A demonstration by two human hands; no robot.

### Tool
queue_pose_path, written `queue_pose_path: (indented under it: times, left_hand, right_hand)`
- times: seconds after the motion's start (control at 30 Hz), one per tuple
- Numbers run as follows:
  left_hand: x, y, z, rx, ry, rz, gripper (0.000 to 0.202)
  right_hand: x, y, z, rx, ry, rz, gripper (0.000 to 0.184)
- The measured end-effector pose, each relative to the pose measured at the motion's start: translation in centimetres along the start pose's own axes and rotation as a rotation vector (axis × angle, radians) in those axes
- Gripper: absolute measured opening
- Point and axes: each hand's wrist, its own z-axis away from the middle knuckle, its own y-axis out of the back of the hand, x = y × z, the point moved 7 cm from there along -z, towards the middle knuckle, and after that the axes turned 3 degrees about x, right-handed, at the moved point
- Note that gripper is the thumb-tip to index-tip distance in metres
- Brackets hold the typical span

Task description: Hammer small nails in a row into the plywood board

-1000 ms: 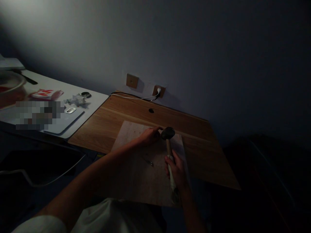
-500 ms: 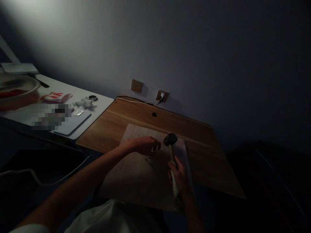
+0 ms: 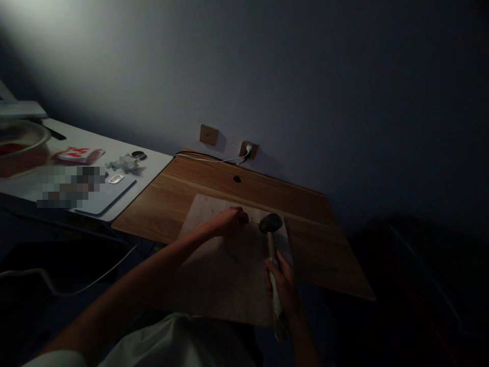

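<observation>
Left hand (image 3: 230, 220) shifted toward far side of board (image 3: 240, 278), curled fingers at slim shiny piece (image 3: 254, 221), hold unclear; right hand (image 3: 283, 279) wrapped round hammer (image 3: 270, 224), head just right of piece; whether piece is fixed to board yet, cannot tell

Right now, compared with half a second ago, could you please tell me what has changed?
The left hand has moved forward over the board, and a thin shiny piece now shows between it and the mallet; whether it is gripped is unclear. The mallet has shifted slightly right, still held in the right hand.
</observation>
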Motion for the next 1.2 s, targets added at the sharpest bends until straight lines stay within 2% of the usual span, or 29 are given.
queue_pose_path:
  times: [0.07,0.13,0.27,0.4,0.53,0.8,0.97,1.1,1.2]
  left_hand:
    - [-1.6,0.0,-0.4,0.078,0.082,-0.006,0.027]
    - [-2.7,-0.4,-0.7,0.105,0.124,-0.020,0.029]
    - [-3.6,-0.7,-1.1,0.152,0.112,-0.030,0.033]
    - [-4.0,-0.6,-1.2,0.228,0.066,-0.027,0.026]
    - [-4.2,-0.7,-1.1,0.254,0.040,-0.006,0.023]
    - [-2.7,-1.0,-0.4,0.253,-0.051,-0.036,0.022]
    - [-3.4,-1.5,-0.6,0.227,0.014,-0.024,0.022]
    - [-4.2,-1.3,-0.6,0.248,0.132,0.086,0.043]
    - [-4.0,-1.3,-0.6,0.237,0.142,0.112,0.045]
  right_hand:
    - [0.2,0.2,0.0,0.002,0.004,0.007,0.035]
    - [0.4,0.3,0.0,0.000,-0.004,0.008,0.039]
    - [0.6,0.4,-0.1,0.000,-0.030,-0.005,0.042]
    - [0.8,0.5,-0.1,0.003,-0.015,-0.011,0.038]
    - [1.1,0.5,-0.2,-0.025,-0.002,-0.026,0.035]
    - [0.1,1.0,-0.7,-0.057,0.044,0.011,0.036]
    - [-0.7,0.0,-0.9,-0.079,0.022,0.048,0.031]
    - [-1.8,-1.5,-1.5,-0.068,0.024,0.041,0.030]
    - [-2.6,-2.8,-2.0,-0.091,0.040,0.041,0.030]
